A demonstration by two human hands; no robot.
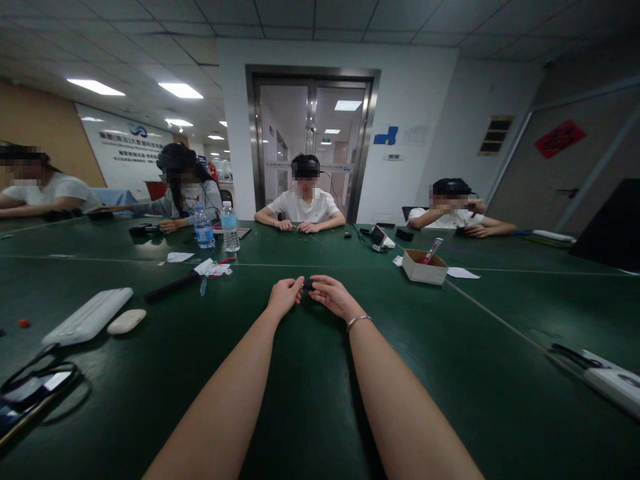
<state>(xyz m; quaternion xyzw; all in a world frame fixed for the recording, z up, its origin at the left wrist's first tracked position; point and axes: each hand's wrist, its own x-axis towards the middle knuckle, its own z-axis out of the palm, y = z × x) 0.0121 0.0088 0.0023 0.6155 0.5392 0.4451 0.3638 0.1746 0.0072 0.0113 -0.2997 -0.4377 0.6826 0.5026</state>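
Head | L hand [285,295] + R hand [331,295] fingers both pinching small dark object [309,284] | above green table [310,387]

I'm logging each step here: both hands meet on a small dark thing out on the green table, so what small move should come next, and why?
Probably draw it nearer first. The left hand and right hand pinch the small dark object between fingertips at full arm's stretch above the green table, too far and small to see well.
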